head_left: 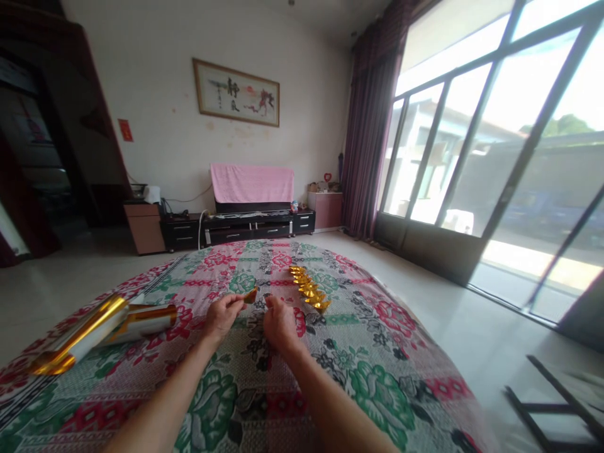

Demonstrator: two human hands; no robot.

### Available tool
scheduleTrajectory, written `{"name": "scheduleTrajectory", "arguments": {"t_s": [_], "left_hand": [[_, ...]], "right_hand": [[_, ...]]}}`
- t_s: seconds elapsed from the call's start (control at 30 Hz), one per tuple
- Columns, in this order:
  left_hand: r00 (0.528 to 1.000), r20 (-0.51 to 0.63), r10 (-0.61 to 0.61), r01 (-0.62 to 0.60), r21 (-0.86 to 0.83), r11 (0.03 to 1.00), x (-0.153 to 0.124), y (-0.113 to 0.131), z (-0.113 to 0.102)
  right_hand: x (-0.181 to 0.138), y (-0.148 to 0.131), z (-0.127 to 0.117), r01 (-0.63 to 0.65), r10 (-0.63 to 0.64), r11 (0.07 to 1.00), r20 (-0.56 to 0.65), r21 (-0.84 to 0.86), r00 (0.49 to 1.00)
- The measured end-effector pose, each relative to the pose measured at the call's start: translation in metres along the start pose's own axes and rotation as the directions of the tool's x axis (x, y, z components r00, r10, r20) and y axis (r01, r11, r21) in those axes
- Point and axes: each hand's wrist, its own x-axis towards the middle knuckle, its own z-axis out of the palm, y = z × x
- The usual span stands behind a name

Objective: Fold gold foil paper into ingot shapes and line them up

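Note:
My left hand (223, 316) pinches a small piece of gold foil paper (250, 295) above the flowered cloth (368, 377). Close beside it, my right hand (279, 322) is curled with its fingertips near the same piece; whether it grips the paper is hidden. A row of several folded gold paper pieces (309, 288) lies on the cloth just right of and beyond my hands. A stack of gold foil sheets (94, 330) rests on the cloth at the left.
The cloth covers a rounded surface with tiled floor around it. A dark TV cabinet (236, 229) with a pink cover stands at the far wall. Large glass doors (495, 157) fill the right side. A dark frame (552, 402) lies on the floor at lower right.

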Motion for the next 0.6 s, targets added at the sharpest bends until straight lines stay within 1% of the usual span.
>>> {"name": "scheduleTrajectory", "arguments": {"t_s": [0.07,0.13,0.2,0.27,0.3,0.37,0.43,0.5,0.53,0.6], "left_hand": [[1.000,0.031,0.002,-0.003,0.042,0.999,-0.004,0.001,0.003],[0.995,0.095,0.024,-0.029,0.053,0.998,-0.013,0.006,0.010],[0.990,0.127,0.064,-0.073,0.065,0.995,-0.025,0.014,0.022],[0.985,0.138,0.105,-0.118,0.091,0.989,-0.038,0.024,0.038],[0.977,0.157,0.144,-0.159,0.089,0.983,-0.044,0.029,0.047],[0.956,0.220,0.194,-0.218,0.094,0.971,-0.055,0.039,0.066],[0.938,0.244,0.247,-0.275,0.088,0.957,-0.063,0.047,0.085],[0.918,0.266,0.295,-0.329,0.091,0.940,-0.068,0.053,0.102],[0.907,0.278,0.317,-0.355,0.098,0.930,-0.070,0.055,0.109],[0.884,0.288,0.368,-0.413,0.115,0.903,-0.071,0.057,0.119]], "right_hand": [[-0.008,0.004,-0.008,-0.020,0.020,1.000,-0.020,0.020,1.000],[-0.015,0.010,-0.018,-0.031,0.038,0.996,-0.075,0.085,0.996],[-0.020,0.018,-0.028,-0.061,0.090,0.986,-0.191,0.155,0.977],[-0.022,0.029,-0.039,-0.099,0.160,0.974,-0.313,0.202,0.936],[-0.021,0.035,-0.045,-0.121,0.200,0.966,-0.366,0.228,0.909],[-0.018,0.049,-0.057,-0.188,0.301,0.942,-0.459,0.277,0.836],[-0.013,0.065,-0.067,-0.248,0.398,0.909,-0.516,0.336,0.759],[-0.009,0.079,-0.073,-0.286,0.460,0.882,-0.548,0.375,0.698],[-0.007,0.085,-0.074,-0.300,0.472,0.877,-0.553,0.376,0.687],[-0.005,0.094,-0.075,-0.327,0.482,0.873,-0.545,0.361,0.686]]}}
